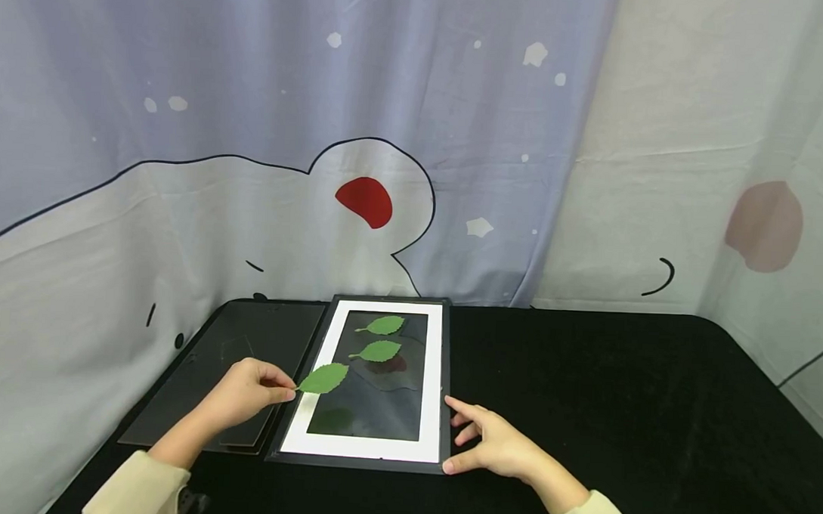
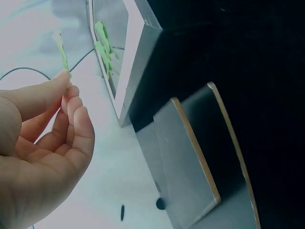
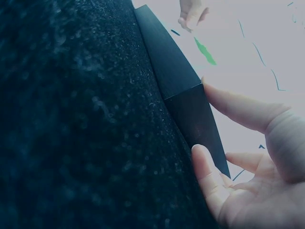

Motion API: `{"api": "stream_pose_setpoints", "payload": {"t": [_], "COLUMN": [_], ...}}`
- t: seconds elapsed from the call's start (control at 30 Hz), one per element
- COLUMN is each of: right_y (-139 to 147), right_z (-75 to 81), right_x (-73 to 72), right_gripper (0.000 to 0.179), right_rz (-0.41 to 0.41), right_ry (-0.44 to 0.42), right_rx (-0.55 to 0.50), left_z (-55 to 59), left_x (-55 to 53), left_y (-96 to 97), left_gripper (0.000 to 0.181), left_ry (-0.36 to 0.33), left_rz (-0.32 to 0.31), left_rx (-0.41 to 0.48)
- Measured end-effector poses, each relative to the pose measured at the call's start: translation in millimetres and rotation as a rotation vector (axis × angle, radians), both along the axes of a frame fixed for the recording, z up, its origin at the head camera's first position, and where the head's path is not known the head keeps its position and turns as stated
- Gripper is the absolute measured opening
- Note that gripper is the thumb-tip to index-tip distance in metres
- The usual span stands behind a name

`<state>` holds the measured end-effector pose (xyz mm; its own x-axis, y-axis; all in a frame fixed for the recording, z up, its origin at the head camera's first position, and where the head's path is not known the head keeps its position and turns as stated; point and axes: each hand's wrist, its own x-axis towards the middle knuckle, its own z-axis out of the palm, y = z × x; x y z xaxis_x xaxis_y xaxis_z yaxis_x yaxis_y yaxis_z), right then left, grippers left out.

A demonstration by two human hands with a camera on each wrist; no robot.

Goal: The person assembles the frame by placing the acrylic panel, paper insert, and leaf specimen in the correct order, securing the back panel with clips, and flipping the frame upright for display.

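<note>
My left hand [image 1: 246, 391] pinches a green serrated leaf [image 1: 323, 378] by its stem, between thumb and fingers. The leaf is held over the left side of a picture frame [image 1: 446, 356], which lies flat and has a white mat [image 1: 432, 379] around a dark glossy pane [image 1: 386, 407]. Two more green leaves, an upper leaf [image 1: 386, 325] and a lower leaf [image 1: 379, 351], lie on the pane, stems to the left. My right hand [image 1: 493, 441] touches the frame's right side near its front corner, the thumb at the corner and the forefinger farther up the edge.
Left of the frame lies a dark flat panel [image 1: 273, 328], with a thin sheet [image 2: 183, 143] on it whose edge looks tan. A black cloth [image 1: 584, 391] covers the table. A printed curtain [image 1: 497, 139] hangs behind.
</note>
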<state>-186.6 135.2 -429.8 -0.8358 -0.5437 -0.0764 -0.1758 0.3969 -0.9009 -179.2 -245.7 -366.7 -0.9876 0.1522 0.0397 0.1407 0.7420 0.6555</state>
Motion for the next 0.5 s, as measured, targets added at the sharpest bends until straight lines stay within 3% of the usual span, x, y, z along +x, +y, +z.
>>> {"api": "stream_pose_setpoints", "payload": {"t": [0.5], "right_y": [0.5], "right_z": [1.6], "right_x": [-0.1], "right_gripper": [0.091], "right_rz": [0.002], "right_ry": [0.002], "right_rx": [0.005], "left_z": [-17.7], "left_x": [-29.8], "left_y": [33.5], "left_gripper": [0.005], "left_ry": [0.023], "left_rz": [-0.036], "left_rx": [0.035]}}
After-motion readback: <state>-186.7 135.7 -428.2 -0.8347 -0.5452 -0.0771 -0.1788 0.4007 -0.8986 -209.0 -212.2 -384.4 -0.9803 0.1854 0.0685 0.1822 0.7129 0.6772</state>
